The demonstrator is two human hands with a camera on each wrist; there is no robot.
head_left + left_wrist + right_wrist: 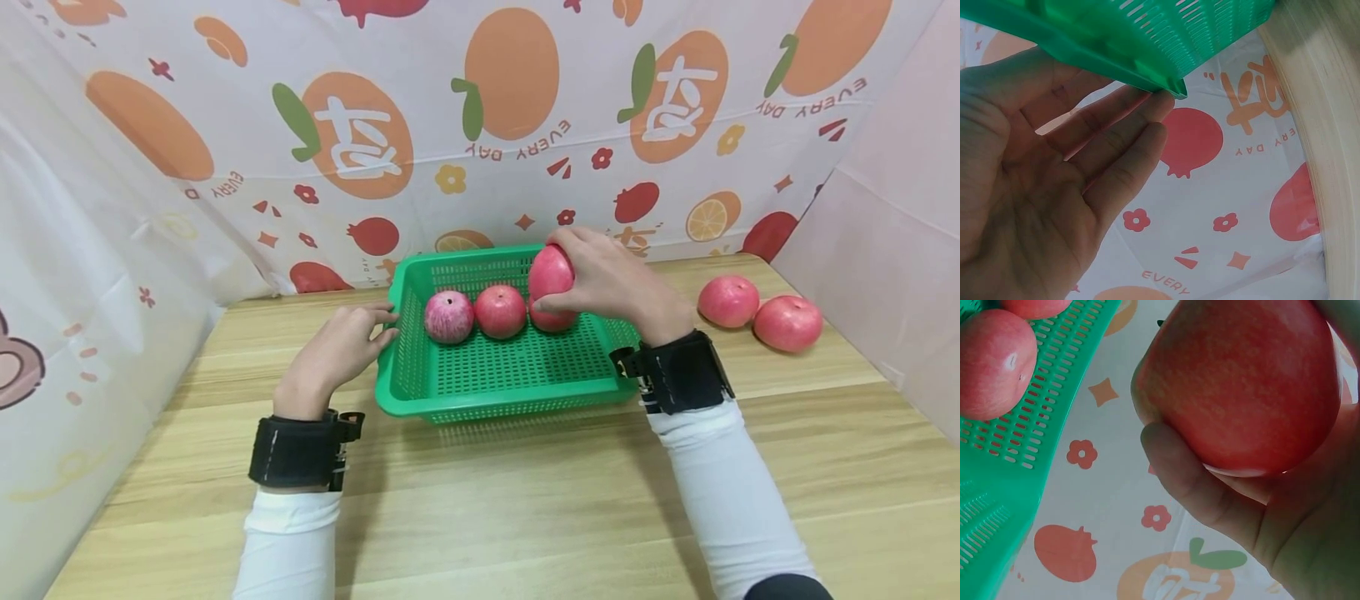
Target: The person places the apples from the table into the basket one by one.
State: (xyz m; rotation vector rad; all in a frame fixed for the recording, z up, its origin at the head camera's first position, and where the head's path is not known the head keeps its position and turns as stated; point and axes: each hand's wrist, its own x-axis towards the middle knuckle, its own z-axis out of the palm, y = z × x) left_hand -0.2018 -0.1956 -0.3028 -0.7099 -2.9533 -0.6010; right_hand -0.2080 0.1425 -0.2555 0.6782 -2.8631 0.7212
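White sleeves (738, 492) crossed the bench (510, 517). The right hand (611, 279) grasped an apple (551, 271) in its fingers above the basket (525, 398), where three apples (501, 312) sat; the left hand (333, 350), fingers relaxed, touched the left rim. Two more apples (787, 323) lay right of the basket.

A glossy red apple (551, 271), faintly yellow-flecked, is gripped in the right hand (611, 279) above the far part of a green slotted plastic basket (502, 362). The basket sits upright, its long side running left to right. Inside, three apples line up: a streaked purplish-red apple (449, 317) at left, dimple up; a plain red apple (501, 312); and a partly hidden apple (552, 322) beneath the gripped one. To the right lie two pinkish-red apples (729, 301), side by side.
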